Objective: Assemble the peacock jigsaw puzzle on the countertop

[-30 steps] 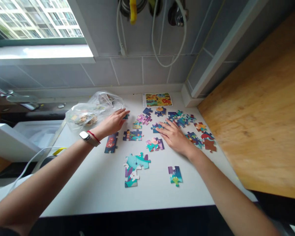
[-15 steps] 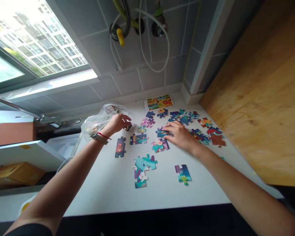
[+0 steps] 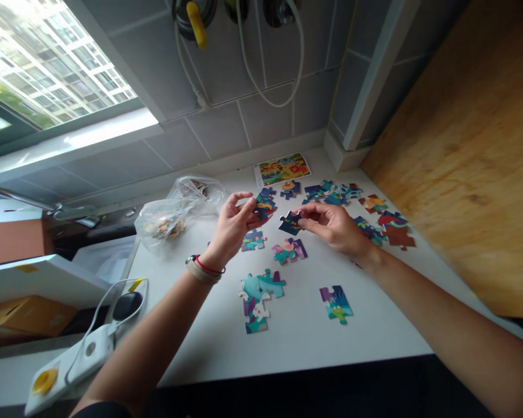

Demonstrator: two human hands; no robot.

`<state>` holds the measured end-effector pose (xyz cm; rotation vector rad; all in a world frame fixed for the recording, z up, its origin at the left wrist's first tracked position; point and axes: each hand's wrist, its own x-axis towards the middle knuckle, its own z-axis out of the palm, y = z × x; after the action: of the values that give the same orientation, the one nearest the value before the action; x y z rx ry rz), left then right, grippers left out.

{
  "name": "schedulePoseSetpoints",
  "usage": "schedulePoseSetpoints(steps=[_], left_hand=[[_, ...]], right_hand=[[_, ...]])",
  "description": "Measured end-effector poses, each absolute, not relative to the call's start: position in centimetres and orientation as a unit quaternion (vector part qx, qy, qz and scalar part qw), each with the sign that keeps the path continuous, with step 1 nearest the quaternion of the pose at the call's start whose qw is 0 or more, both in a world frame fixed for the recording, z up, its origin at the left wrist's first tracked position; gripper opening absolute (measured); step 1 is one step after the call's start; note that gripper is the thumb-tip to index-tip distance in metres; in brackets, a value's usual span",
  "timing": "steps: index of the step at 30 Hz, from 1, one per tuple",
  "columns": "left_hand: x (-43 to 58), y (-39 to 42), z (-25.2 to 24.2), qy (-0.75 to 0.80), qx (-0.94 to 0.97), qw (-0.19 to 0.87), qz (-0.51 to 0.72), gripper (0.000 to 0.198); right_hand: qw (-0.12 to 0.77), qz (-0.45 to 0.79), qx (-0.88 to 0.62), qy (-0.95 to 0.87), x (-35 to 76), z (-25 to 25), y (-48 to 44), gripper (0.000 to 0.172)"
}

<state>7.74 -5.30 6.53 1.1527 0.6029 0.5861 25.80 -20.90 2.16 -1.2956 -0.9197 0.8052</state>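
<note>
My left hand (image 3: pixel 232 226) is raised above the white counter (image 3: pixel 209 342) and pinches a dark blue puzzle piece (image 3: pixel 264 205) at its fingertips. A little to its right, my right hand (image 3: pixel 335 227) holds a second dark blue puzzle piece (image 3: pixel 290 222) between thumb and fingers. The two pieces are close together, a small gap apart. Under and around the hands lie loose colourful pieces, including a pink and teal joined pair (image 3: pixel 289 251), a teal joined cluster (image 3: pixel 258 293) and a purple and teal piece (image 3: pixel 336 303). The reference picture card (image 3: pixel 283 168) lies by the back wall.
Two clear plastic bags (image 3: pixel 174 213) with more pieces lie left of my left hand. Several loose pieces (image 3: pixel 375 220) sit at the right by a wooden board (image 3: pixel 466 151). A white device with a cable (image 3: pixel 87 351) lies at the counter's left edge. Hoses hang on the tiled wall.
Both hands lifted off the counter, each taking up a dark blue piece, and came toward each other. The camera shifted too.
</note>
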Motion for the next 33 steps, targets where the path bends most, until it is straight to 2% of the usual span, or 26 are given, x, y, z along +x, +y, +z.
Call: schedulePoseSetpoints(steps=[3, 11, 27, 33], left_hand=[[8.5, -7.0, 5.9, 0.256, 0.506, 0.779, 0.267, 0.054], [8.6, -8.4, 5.5, 0.255, 0.517, 0.767, 0.281, 0.037], [8.7, -9.4, 4.5, 0.292, 0.524, 0.743, 0.296, 0.048], [8.8, -9.5, 5.0, 0.283, 0.531, 0.743, 0.294, 0.047]], right_hand=[[0.624, 0.385, -0.565, -0.379, 25.4, 2.4, -21.0, 0.031], [0.61, 0.356, -0.596, -0.383, 25.7, 2.4, -21.0, 0.027], [0.619, 0.396, -0.575, -0.36, 25.7, 2.8, -21.3, 0.031], [0.584, 0.467, -0.538, -0.389, 25.6, 2.7, -21.5, 0.046]])
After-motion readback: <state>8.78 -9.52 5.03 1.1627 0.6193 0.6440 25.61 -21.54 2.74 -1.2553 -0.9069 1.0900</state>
